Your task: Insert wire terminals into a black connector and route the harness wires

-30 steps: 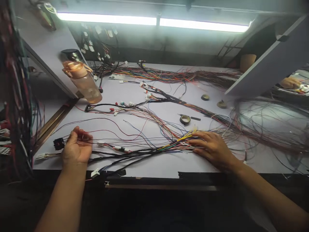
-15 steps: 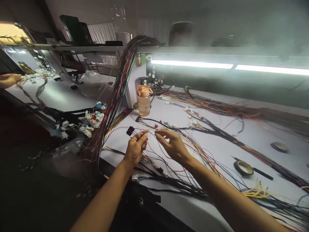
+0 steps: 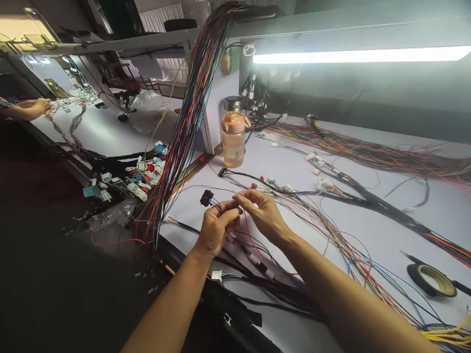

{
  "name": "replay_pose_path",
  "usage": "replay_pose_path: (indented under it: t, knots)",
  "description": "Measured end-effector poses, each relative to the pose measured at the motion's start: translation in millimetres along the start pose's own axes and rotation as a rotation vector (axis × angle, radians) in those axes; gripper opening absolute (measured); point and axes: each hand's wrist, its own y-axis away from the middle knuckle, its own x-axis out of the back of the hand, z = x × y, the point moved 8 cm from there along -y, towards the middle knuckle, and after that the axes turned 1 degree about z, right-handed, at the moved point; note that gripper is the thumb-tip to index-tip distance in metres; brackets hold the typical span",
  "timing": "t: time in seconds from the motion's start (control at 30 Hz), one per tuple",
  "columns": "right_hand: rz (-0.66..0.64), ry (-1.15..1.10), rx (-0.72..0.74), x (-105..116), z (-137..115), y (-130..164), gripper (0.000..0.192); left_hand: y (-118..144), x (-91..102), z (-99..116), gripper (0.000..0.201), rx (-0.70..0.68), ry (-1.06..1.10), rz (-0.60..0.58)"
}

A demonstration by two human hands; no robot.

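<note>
Over the desk's (image 3: 187,206) left side, the black connector (image 3: 206,198) showed just beyond our left hand (image 3: 215,230), its grip curled around thin wires (image 3: 216,204); our right hand (image 3: 263,212) pinched something we couldn't identify. We judged the connector light, stiff, best held by its sides.

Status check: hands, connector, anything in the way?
Left hand closed on wires; right hand pinched alongside, contents unclear. Black connector at wires' end, past left hand. Bottle beyond, touching neither.
</note>
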Motion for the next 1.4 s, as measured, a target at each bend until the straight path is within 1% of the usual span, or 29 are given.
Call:
replay_pose_path:
  t: [0.07, 0.17, 0.27, 0.4, 0.7, 0.83, 1.17, 1.4]
  knots:
    - [-0.003, 0.037, 0.026, 3, -5, 2, 0.024, 0, 6.9, 9, 0.021, -0.069, 0.038, 0.077]
    - [-0.066, 0.112, 0.071, -2, -11, 6, 0.021, 1, 14.8, 20, 0.021, -0.179, 0.078, 0.176]
    - [-0.11, 0.177, 0.102, -8, -15, 11, 0.016, 1, 16.3, 20, 0.02, -0.196, 0.088, 0.202]
    - [-0.108, 0.199, 0.118, -11, -15, 14, 0.015, 1, 20.5, 20, 0.019, -0.228, 0.051, 0.251]
    - [0.04, 0.278, 0.293, -5, -21, 17, 0.011, 0, 19.9, 19, 0.019, -0.241, 0.062, 0.249]
    - [0.096, 0.296, 0.344, -4, -24, 20, 0.011, 0, 17.9, 20, 0.02, -0.246, 0.049, 0.225]
    - [0.106, 0.276, 0.375, -5, -28, 21, 0.006, 1, 20.2, 21, 0.022, -0.28, 0.035, 0.232]
    - [0.125, 0.285, 0.377, -5, -28, 22, 0.009, 1, 19.2, 21, 0.021, -0.276, 0.032, 0.218]
